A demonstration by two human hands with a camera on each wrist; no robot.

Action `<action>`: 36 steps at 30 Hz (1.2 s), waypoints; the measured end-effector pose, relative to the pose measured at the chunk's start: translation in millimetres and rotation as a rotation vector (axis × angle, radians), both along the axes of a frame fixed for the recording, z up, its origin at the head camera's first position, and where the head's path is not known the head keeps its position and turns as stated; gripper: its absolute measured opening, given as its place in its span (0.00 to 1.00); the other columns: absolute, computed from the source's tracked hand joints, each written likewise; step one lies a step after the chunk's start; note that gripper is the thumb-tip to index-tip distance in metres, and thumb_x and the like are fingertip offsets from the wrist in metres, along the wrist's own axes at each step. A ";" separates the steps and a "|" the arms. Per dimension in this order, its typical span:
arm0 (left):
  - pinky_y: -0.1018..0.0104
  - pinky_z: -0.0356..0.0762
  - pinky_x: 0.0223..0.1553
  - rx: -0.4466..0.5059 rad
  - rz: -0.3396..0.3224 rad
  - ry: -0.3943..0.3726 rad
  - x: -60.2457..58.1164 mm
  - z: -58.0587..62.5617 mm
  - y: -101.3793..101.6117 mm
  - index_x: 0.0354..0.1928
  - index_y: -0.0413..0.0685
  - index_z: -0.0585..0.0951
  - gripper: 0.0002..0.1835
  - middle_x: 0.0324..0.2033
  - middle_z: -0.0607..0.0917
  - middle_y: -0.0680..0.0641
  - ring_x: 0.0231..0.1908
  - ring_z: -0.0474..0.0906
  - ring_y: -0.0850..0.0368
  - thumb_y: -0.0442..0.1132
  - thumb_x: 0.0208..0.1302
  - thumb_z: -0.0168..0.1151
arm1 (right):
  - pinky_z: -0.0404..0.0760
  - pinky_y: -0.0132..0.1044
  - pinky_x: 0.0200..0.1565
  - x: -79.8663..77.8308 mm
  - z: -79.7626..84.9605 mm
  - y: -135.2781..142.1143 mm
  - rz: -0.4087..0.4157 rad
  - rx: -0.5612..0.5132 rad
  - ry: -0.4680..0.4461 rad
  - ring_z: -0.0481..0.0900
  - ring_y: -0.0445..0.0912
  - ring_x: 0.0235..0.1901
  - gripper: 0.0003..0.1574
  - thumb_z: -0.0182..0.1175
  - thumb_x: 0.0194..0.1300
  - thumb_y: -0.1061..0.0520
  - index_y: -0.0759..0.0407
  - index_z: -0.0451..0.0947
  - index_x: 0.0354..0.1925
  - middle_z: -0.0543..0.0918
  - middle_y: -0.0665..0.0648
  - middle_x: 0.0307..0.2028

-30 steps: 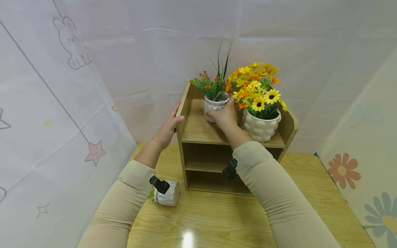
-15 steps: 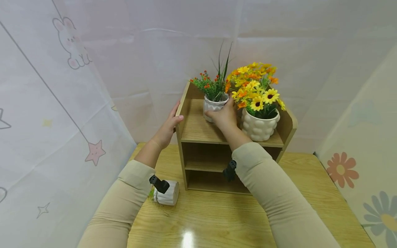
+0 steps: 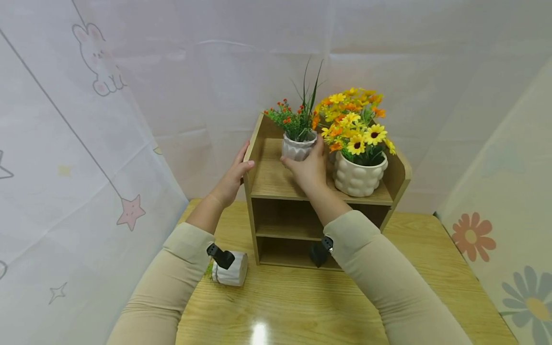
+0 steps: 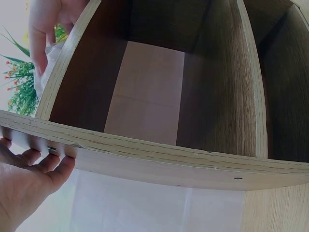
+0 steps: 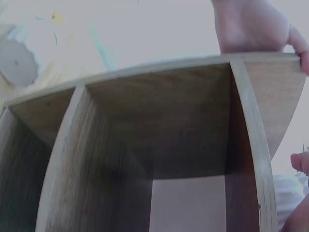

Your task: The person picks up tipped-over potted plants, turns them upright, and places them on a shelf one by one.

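Note:
My left hand [image 3: 230,182] holds the left side panel of a small wooden shelf [image 3: 278,184], thumb at its front edge and fingers along the outside. In the left wrist view, several of its fingertips [image 4: 65,169] rest against that panel's outer face. On the top board my right hand [image 3: 308,165] curls round a small white ridged flower pot [image 3: 294,149] with red flowers and tall grass blades. The hand covers the pot's base. A cream bubble-textured pot [image 3: 360,177] with yellow and orange flowers stands to its right.
Left of the shelf, a white pot [image 3: 230,273] lies on its side on the wooden table [image 3: 293,306], its greenery partly hidden. Two open compartments sit below the top board. A pale backdrop [image 3: 224,96] stands close behind, with printed sheets on both sides.
My right hand has shifted lower round the small pot, and the right wrist has dropped slightly. The left hand stays on the side panel. Neither upright pot has visibly moved on the board.

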State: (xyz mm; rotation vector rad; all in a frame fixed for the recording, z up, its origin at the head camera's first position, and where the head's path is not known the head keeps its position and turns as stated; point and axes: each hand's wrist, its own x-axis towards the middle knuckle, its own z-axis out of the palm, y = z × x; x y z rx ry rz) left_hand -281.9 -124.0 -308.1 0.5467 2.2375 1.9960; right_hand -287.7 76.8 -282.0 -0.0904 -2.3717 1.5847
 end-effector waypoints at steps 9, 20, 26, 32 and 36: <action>0.34 0.37 0.71 -0.008 -0.001 0.004 -0.7 0.1 -0.3 0.78 0.67 0.36 0.42 0.78 0.39 0.49 0.76 0.39 0.44 0.53 0.66 0.40 | 0.57 0.50 0.72 18.3 -3.1 -0.8 0.035 -0.012 0.013 0.53 0.56 0.74 0.71 0.73 0.52 0.46 0.47 0.36 0.78 0.50 0.63 0.75; 0.34 0.37 0.71 -0.020 0.006 0.002 0.8 0.5 -1.0 0.78 0.70 0.37 0.41 0.78 0.38 0.51 0.76 0.38 0.45 0.54 0.66 0.41 | 0.55 0.49 0.73 43.2 -9.1 -4.1 0.124 -0.026 0.028 0.51 0.54 0.75 0.66 0.71 0.54 0.48 0.57 0.41 0.77 0.51 0.62 0.75; 0.35 0.36 0.71 -0.015 -0.003 -0.001 0.7 -0.1 -1.0 0.77 0.74 0.37 0.40 0.78 0.38 0.52 0.76 0.38 0.46 0.54 0.66 0.40 | 0.57 0.50 0.72 56.2 -11.8 -7.5 0.197 -0.039 -0.005 0.51 0.55 0.75 0.65 0.72 0.54 0.49 0.55 0.41 0.77 0.51 0.62 0.75; 0.36 0.39 0.71 -0.008 0.001 -0.009 1.2 0.7 -0.2 0.77 0.74 0.38 0.41 0.78 0.40 0.51 0.75 0.42 0.46 0.54 0.66 0.41 | 0.59 0.53 0.71 70.7 -17.5 -11.6 0.269 -0.035 -0.021 0.52 0.57 0.74 0.66 0.73 0.53 0.49 0.53 0.42 0.77 0.52 0.63 0.75; 0.36 0.39 0.71 -0.012 0.005 -0.006 1.5 1.0 0.3 0.78 0.73 0.38 0.41 0.78 0.41 0.51 0.75 0.43 0.46 0.54 0.65 0.41 | 0.57 0.52 0.72 79.4 -20.7 -14.0 0.310 -0.027 -0.025 0.50 0.55 0.75 0.66 0.73 0.54 0.49 0.53 0.42 0.77 0.52 0.62 0.75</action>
